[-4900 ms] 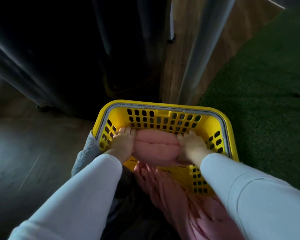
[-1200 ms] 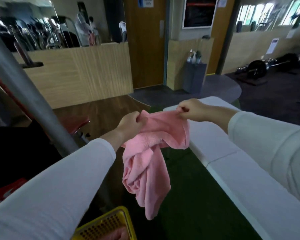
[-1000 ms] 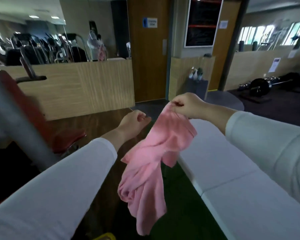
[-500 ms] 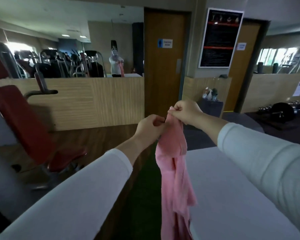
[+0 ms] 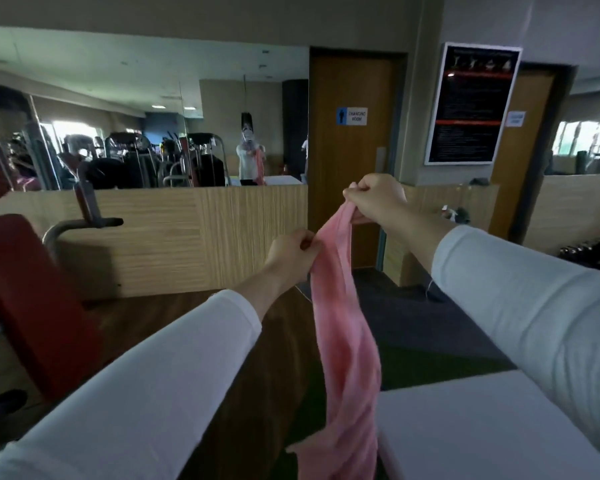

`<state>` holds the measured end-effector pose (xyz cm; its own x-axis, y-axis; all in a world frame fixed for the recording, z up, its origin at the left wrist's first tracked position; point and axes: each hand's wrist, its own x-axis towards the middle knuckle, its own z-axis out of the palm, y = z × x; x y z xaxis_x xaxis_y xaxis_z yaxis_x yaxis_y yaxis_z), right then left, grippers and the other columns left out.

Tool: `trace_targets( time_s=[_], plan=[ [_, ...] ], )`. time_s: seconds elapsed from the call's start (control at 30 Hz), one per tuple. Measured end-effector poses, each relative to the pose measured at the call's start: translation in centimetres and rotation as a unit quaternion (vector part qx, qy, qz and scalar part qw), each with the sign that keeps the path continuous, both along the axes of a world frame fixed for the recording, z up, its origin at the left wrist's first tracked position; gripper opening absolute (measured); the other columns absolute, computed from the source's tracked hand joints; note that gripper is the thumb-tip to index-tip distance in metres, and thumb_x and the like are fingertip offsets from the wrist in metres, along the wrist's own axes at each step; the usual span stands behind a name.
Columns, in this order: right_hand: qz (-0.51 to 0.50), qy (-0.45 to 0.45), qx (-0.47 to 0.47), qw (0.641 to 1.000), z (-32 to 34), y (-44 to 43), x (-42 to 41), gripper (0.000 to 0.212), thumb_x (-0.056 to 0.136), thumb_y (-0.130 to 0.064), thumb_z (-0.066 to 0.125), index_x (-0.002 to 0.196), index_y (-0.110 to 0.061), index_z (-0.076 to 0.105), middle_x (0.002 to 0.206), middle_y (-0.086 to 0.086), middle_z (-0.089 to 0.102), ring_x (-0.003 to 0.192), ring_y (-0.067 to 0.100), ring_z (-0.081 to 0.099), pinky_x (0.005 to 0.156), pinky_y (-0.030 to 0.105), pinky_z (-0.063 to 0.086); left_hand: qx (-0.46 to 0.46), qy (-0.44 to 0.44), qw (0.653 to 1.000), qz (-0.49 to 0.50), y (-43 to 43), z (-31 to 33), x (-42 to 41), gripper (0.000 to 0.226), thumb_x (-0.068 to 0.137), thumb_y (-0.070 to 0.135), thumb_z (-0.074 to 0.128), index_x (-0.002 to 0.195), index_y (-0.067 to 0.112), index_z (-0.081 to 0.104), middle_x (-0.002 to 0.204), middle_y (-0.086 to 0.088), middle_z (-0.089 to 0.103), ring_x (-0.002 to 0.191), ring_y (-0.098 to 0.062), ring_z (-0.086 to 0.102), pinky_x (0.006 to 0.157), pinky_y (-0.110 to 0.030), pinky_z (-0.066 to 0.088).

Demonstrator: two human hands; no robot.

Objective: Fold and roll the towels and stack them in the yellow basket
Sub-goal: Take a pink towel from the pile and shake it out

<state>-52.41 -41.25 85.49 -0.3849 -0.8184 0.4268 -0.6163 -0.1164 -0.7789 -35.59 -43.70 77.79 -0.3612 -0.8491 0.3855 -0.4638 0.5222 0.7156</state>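
Moved: right hand [image 5: 374, 199] has lifted away from left hand [image 5: 291, 252], which now sits lower down the pink towel [image 5: 343, 341].
White bench [image 5: 482, 427]: bottom right, just beside the towel's hanging tail.
Pink towel: up in the air, dangling in one long bunched strip.
Right hand: pinching the top corner, highest point.
Left hand: nipping the towel's edge just below.

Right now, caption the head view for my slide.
Bunched pink towel hangs, pinched by left hand and right hand.
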Motion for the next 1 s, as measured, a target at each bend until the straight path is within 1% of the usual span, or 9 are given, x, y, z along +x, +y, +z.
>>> trace_targets(
  time_s=[0.13, 0.23, 0.33, 0.47, 0.57, 0.63, 0.73, 0.83, 1.0],
  plan=[
    [-0.013, 0.001, -0.026, 1.0, 0.4, -4.8, -1.1, 0.011, 0.093, -0.028, 0.066, 0.094, -0.019, 0.061, 0.093, 0.003, 0.069, 0.076, 0.013, 0.072, 0.067, 0.028, 0.062, -0.002, 0.033, 0.999, 0.011, -5.7, 1.6, -0.6, 0.021, 0.103, 0.032, 0.045, 0.091, 0.022, 0.059, 0.08, 0.008, 0.061, 0.072, -0.007, 0.058, 0.064, -0.018, 0.044],
    [0.032, 0.025, -0.024, 0.999, 0.0, -8.2, -2.6, 0.025, 0.092, -0.028, 0.068, 0.113, -0.022, 0.055, 0.103, -0.002, 0.065, 0.084, 0.011, 0.069, 0.064, 0.023, 0.059, 0.006, 0.044, 0.999, 0.015, -9.8, 2.8, -1.3, 0.03, 0.104, 0.031, 0.044, 0.078, 0.021, 0.057, 0.072, 0.003, 0.058, 0.063, -0.008, 0.055, 0.052, -0.012, 0.04],
    [0.095, 0.116, -0.001, 0.989, -0.3, -11.5, -4.0, 0.039, 0.092, -0.027, 0.066, 0.128, -0.029, 0.05, 0.122, -0.008, 0.054, 0.107, 0.008, 0.055, 0.08, 0.026, 0.046, 0.012, 0.072, 0.997, 0.021, -13.6, 3.9, -2.1, 0.034, 0.104, 0.03, 0.046, 0.076, 0.016, 0.058, 0.068, 0.0, 0.055, 0.059, -0.011, 0.052, 0.052, -0.019, 0.041],
    [0.185, 0.231, 0.008, 0.955, -0.3, -15.8, -5.9, 0.042, 0.087, -0.028, 0.069, 0.126, -0.035, 0.053, 0.136, -0.01, 0.043, 0.123, 0.006, 0.039, 0.095, 0.028, 0.036, -0.004, 0.077, 0.997, 0.024, -18.3, 4.9, -3.4, 0.035, 0.102, 0.03, 0.05, 0.07, 0.018, 0.059, 0.064, 0.002, 0.054, 0.058, -0.01, 0.051, 0.055, -0.023, 0.04],
    [0.208, 0.281, -0.039, 0.936, -0.4, -18.9, -6.8, 0.04, 0.085, -0.041, 0.072, 0.122, -0.033, 0.059, 0.125, -0.016, 0.049, 0.113, -0.001, 0.043, 0.087, 0.017, 0.034, -0.003, 0.073, 0.997, 0.018, -21.2, 5.5, -4.5, 0.032, 0.1, 0.033, 0.053, 0.082, 0.011, 0.068, 0.069, -0.002, 0.062, 0.062, -0.013, 0.058, 0.058, -0.025, 0.045],
    [0.22, 0.311, -0.067, 0.922, -0.5, -21.1, -7.2, 0.035, 0.087, -0.038, 0.072, 0.12, -0.029, 0.063, 0.116, -0.017, 0.054, 0.105, -0.004, 0.047, 0.082, 0.012, 0.035, -0.004, 0.084, 0.996, 0.009, -23.0, 5.8, -5.2, 0.029, 0.098, 0.035, 0.056, 0.09, 0.012, 0.072, 0.08, -0.006, 0.071, 0.071, -0.019, 0.068, 0.065, -0.031, 0.054],
    [0.206, 0.312, -0.103, 0.922, -1.1, -23.8, -8.1, 0.025, 0.091, -0.03, 0.067, 0.116, -0.026, 0.066, 0.109, -0.019, 0.057, 0.095, -0.013, 0.049, 0.077, 0.008, 0.035, 0.013, 0.114, 0.993, -0.004, -25.7, 5.7, -6.1, 0.024, 0.096, 0.035, 0.059, 0.085, 0.02, 0.074, 0.084, -0.006, 0.074, 0.084, -0.027, 0.072, 0.081, -0.044, 0.06],
    [0.199, 0.303, -0.113, 0.925, -1.9, -26.5, -8.9, 0.015, 0.096, -0.027, 0.06, 0.109, -0.026, 0.067, 0.1, -0.02, 0.058, 0.092, -0.015, 0.05, 0.075, 0.01, 0.039, 0.033, 0.123, 0.991, -0.029, -28.5, 5.4, -7.2, 0.02, 0.095, 0.034, 0.062, 0.087, 0.023, 0.076, 0.085, -0.003, 0.075, 0.086, -0.025, 0.073, 0.085, -0.048, 0.059],
    [0.191, 0.259, -0.086, 0.943, -1.6, -30.1, -9.7, 0.011, 0.1, -0.022, 0.051, 0.102, -0.024, 0.062, 0.093, -0.012, 0.064, 0.087, 0.002, 0.062, 0.076, 0.022, 0.053, 0.047, 0.14, 0.988, -0.034, -33.5, 4.7, -8.7, 0.016, 0.094, 0.031, 0.065, 0.088, 0.022, 0.076, 0.086, -0.002, 0.075, 0.088, -0.025, 0.071, 0.085, -0.047, 0.059]
  ],
)
